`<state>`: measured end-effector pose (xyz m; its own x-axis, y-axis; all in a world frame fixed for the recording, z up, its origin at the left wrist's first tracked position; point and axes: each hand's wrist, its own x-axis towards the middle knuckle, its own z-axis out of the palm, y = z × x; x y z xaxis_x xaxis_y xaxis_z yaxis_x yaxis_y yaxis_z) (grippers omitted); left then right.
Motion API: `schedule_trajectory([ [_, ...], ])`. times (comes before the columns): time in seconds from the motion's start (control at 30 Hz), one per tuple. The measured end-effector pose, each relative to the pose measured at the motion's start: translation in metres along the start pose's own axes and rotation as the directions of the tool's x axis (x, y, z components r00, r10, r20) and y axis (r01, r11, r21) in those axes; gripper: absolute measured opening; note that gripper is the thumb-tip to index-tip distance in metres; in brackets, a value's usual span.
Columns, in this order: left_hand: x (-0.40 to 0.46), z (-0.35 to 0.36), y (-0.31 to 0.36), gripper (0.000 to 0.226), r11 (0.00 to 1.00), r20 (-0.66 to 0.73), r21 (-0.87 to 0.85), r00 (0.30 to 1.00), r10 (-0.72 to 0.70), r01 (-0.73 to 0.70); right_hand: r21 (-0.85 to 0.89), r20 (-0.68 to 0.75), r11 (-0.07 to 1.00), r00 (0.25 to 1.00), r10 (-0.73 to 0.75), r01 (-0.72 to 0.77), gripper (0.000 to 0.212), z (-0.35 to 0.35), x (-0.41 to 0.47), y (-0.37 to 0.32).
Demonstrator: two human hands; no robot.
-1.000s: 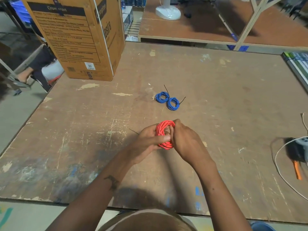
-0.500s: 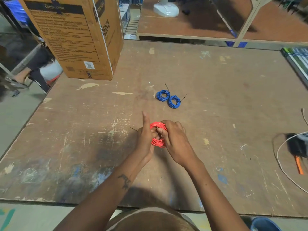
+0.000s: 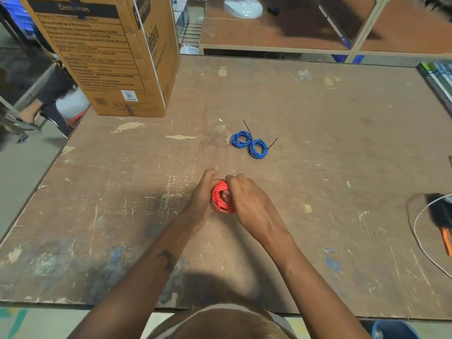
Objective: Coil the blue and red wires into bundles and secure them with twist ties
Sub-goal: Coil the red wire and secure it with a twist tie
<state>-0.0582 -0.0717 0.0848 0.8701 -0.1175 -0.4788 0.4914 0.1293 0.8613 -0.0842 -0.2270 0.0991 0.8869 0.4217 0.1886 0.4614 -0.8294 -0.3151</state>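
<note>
Hands — left hand (image 3: 201, 194), right hand (image 3: 247, 199) — gripping red coil (image 3: 221, 198) (mid-table (image 3: 342, 167), edges well apart)

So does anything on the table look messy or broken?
Nothing looks broken or spilled. The two blue coils lie tidy, each with a black tie. Both hands, left hand and right hand, grip the red coil. The table is only scratched and paint-stained, which looks like old wear.
</note>
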Motion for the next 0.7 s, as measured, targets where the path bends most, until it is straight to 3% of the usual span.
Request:
schedule_trajectory([
  [0.1, 0.008, 0.009, 0.000, 0.080, 0.996, -0.230, 0.087, 0.973, 0.024, -0.004, -0.075, -0.038, 0.997, 0.999, -0.032, 0.029, 0.034, 0.015, 0.008, -0.002],
  [0.23, 0.016, 0.006, -0.011, 0.061, 0.993, -0.358, -0.058, 0.931, 0.075, -0.102, -0.044, -0.069, 0.999, 0.998, -0.009, 0.006, 0.034, 0.029, 0.011, -0.001],
  [0.4, 0.017, 0.007, -0.016, 0.036, 0.952, -0.387, -0.273, 0.922, 0.025, -0.141, 0.012, -0.062, 0.999, 0.997, 0.034, -0.033, 0.031, 0.039, 0.016, -0.004],
  [0.6, 0.022, -0.013, -0.018, 0.039, 0.968, -0.280, -0.230, 0.959, 0.037, -0.104, -0.061, -0.142, 0.996, 0.988, 0.059, -0.069, 0.018, 0.057, 0.026, -0.006],
  [0.7, 0.025, -0.020, -0.020, 0.038, 0.969, -0.283, -0.167, 0.950, 0.130, -0.182, -0.062, -0.172, 0.997, 0.985, 0.034, -0.046, 0.019, 0.058, 0.031, -0.003],
])
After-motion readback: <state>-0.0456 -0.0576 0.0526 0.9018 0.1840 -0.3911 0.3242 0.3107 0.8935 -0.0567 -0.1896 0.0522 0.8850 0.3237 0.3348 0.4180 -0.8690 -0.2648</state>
